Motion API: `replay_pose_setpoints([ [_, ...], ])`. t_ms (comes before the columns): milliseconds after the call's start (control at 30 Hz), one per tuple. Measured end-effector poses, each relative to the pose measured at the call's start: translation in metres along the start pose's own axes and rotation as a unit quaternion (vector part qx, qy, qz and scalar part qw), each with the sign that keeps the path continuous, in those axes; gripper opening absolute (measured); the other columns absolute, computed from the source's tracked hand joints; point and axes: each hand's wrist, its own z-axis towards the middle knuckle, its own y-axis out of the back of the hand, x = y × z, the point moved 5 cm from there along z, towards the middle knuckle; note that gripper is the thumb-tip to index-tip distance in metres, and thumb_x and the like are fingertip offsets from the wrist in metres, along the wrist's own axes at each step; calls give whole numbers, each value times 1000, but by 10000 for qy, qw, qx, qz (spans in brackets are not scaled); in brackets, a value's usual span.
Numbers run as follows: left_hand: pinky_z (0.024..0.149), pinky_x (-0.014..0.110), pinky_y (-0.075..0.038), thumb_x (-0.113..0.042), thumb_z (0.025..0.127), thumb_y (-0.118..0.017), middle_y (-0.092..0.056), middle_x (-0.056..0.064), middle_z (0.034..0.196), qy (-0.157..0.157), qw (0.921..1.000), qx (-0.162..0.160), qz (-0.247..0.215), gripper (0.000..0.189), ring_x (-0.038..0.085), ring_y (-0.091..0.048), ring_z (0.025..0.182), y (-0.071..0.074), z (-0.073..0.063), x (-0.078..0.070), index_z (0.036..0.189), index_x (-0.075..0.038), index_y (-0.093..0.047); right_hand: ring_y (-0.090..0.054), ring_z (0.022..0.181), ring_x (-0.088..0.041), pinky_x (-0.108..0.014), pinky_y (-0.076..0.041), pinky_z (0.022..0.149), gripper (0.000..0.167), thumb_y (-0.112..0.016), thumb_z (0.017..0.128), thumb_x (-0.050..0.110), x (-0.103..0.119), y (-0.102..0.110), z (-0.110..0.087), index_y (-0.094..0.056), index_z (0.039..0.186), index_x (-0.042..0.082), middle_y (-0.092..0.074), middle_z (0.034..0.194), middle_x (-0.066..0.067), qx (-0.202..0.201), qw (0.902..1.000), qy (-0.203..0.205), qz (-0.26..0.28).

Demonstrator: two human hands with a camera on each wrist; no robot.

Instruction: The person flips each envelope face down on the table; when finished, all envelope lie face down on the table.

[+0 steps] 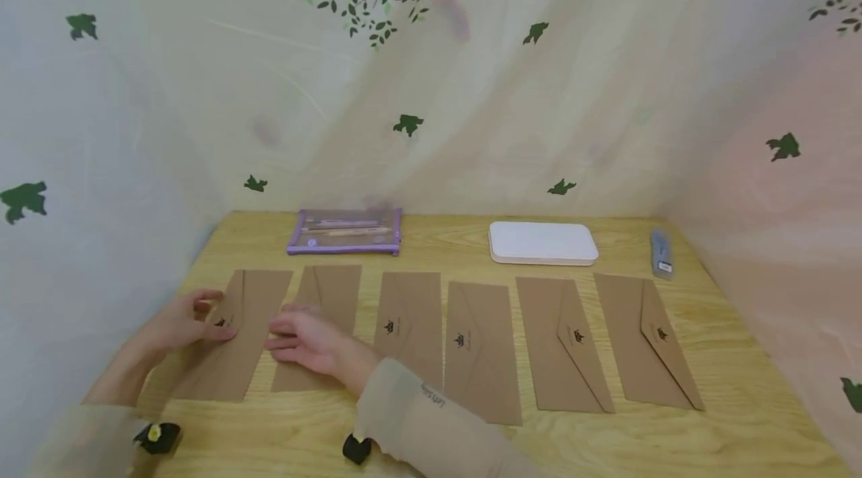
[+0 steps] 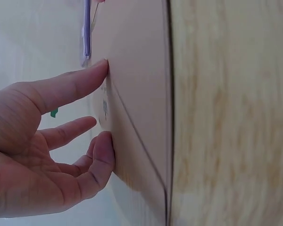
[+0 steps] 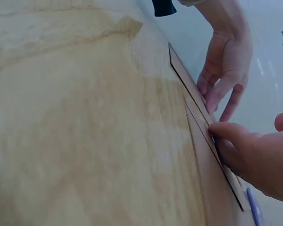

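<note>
A brown paper envelope (image 1: pixel 259 313) with a small dark crown print lies at the left end of a row. My left hand (image 1: pixel 178 321) is over its left part. In the left wrist view, the left thumb (image 2: pixel 80 84) and a bent fingertip touch the envelope's flap side, with the fingers spread. My right hand (image 1: pixel 313 339) reaches across a second envelope (image 1: pixel 340 295), its fingertips close to the first envelope's right edge. In the right wrist view, the right thumb (image 3: pixel 231 132) rests at an envelope edge, and the fingers behind it are partly hidden.
Several more brown envelopes (image 1: pixel 548 343) continue the row to the right on the wooden table (image 1: pixel 444 239). Behind them are a clear pouch with purple edging (image 1: pixel 345 231), a white flat case (image 1: pixel 542 243) and a small grey-blue packet (image 1: pixel 662 250). A leaf-patterned curtain (image 1: pixel 471 89) surrounds the table.
</note>
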Motion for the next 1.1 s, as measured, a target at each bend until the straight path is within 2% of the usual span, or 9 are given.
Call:
replay_pose_setpoints([
  [233, 93, 65, -48, -30, 81, -88, -42, 52, 130, -2, 9993, -255, 272, 94, 61, -49, 118, 0, 6, -3, 141, 19, -34, -59, 112, -40, -60, -40, 110, 61, -60, 94, 0, -4, -10, -1, -37, 150, -5, -56, 133, -21, -277, 9994, -24, -224],
  [400, 85, 57, -54, -27, 79, -89, -53, 49, 118, -14, 9984, -358, 437, 92, 53, -59, 106, 1, 6, -3, 136, 22, -37, -58, 114, -43, -60, -40, 109, 60, -59, 95, 0, -5, -9, -1, -36, 150, -6, -56, 131, -22, -228, 9995, -98, -171],
  [600, 80, 52, -55, -27, 79, -90, -57, 44, 112, 65, 9987, -311, 400, 95, 46, -63, 98, 4, 5, -5, 136, 24, -33, -56, 120, -47, -61, -38, 110, 57, -58, 95, 1, -3, -7, 0, -38, 147, -8, -54, 135, -25, -108, 9997, -186, -83],
  [933, 78, 48, -55, -31, 76, -91, -60, 41, 110, 95, 9990, -261, 350, 93, 43, -64, 97, 4, 5, -6, 132, 22, -38, -52, 124, -45, -61, -37, 111, 52, -56, 97, 0, -6, -7, -1, -37, 144, -5, -51, 137, -22, 11, 9998, -207, -20],
  [1100, 77, 47, -56, -29, 75, -92, -60, 40, 110, 174, 9993, -212, 244, 93, 42, -65, 97, 5, 5, -4, 131, 21, -38, -54, 124, -41, -59, -39, 110, 44, -56, 97, 0, -8, -6, -1, -40, 138, -2, -53, 137, -18, 53, 9998, -198, -70],
])
